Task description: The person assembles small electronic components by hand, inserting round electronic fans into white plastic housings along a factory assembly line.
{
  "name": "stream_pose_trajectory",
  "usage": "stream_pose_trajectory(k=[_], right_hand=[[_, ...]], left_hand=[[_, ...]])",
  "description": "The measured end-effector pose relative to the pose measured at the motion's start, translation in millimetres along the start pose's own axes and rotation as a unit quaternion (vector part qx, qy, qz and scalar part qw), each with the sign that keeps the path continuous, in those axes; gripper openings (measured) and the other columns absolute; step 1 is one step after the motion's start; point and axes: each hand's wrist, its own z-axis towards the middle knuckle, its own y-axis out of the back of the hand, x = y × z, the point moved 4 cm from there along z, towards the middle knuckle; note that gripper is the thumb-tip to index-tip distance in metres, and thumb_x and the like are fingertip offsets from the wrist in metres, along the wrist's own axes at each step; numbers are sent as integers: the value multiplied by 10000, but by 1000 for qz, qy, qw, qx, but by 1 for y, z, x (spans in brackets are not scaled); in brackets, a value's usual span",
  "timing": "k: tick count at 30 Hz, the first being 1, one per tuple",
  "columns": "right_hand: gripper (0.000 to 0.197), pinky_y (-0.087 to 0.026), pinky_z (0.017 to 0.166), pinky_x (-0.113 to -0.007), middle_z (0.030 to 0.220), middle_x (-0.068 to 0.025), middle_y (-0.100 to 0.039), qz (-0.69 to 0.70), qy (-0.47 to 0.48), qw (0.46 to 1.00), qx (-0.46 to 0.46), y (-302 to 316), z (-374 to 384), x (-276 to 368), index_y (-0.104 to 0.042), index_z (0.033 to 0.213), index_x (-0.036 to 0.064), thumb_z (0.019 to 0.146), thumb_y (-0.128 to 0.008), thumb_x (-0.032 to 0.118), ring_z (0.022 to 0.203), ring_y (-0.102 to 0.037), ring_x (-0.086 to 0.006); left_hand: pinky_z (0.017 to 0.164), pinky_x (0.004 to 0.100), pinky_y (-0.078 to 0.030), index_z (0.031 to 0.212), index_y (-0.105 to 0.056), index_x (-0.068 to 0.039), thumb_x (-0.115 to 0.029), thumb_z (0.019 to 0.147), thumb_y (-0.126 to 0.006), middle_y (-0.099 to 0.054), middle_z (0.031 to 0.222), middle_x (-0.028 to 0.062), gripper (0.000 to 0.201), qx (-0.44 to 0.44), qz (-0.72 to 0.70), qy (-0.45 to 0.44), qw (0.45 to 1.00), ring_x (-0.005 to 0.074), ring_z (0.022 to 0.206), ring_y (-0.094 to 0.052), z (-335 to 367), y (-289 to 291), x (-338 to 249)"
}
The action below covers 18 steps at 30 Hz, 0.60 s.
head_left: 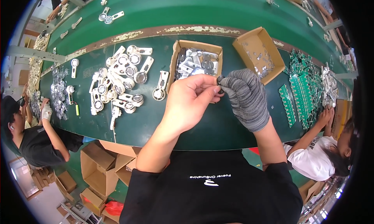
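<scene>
My bare left hand [191, 99] and my right hand [246, 99], in a grey knit glove, meet over the near side of the table. Between their fingertips is a small dark part [220, 80]; both hands pinch it, and its exact kind is mostly hidden by the fingers. Just beyond my left hand stands a cardboard box [174, 60] filled with grey, white and dark plastic pieces. Left of that box lies a single white part with a round head and a slotted handle [159, 92]. Farther left is a heap of similar white parts [124, 66].
An open cardboard box [249, 44] beyond my right hand holds small shiny bits. Green circuit boards [300, 93] pile up at the right. Co-workers sit at both sides. A green conveyor belt [218, 13] runs behind a worn ledge. Cardboard cartons [97, 167] stand on the floor.
</scene>
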Motion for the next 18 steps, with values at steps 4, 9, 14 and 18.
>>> stream_pose_trajectory(k=[4,9,14,18], right_hand=[[314,-543,845,-439,1064,-122,-652,-21,2,999,32,-3,-3,-3,-662,1096,65,787,-700,17,967,-639,-325],[303,-542,865,-442,1070,-124,-645,-23,9,998,60,-2,-2,-4,-654,1089,57,790,-690,17,986,-635,-330],[261,-553,821,-432,1016,-119,-651,-40,-14,998,56,-2,2,-6,-655,1055,52,802,-710,22,946,-644,-334],[150,-545,737,-336,922,-83,-662,144,-160,975,-60,0,1,-9,-652,1013,29,886,-732,41,830,-655,-219]], left_hand=[[770,279,-613,1105,-674,72,26,979,-634,-751,936,108,141,-14,30,4,999,143,846,-737,2,0,-1],[756,280,-613,1079,-681,73,28,975,-636,-751,913,112,122,-6,112,-1,994,143,845,-738,4,3,-8],[813,286,-629,1084,-680,84,38,990,-624,-748,980,122,118,6,71,22,997,155,900,-737,10,1,-6],[835,278,-610,1099,-687,80,37,983,-638,-749,1001,116,132,-41,11,-38,998,154,924,-734,9,-5,1]])
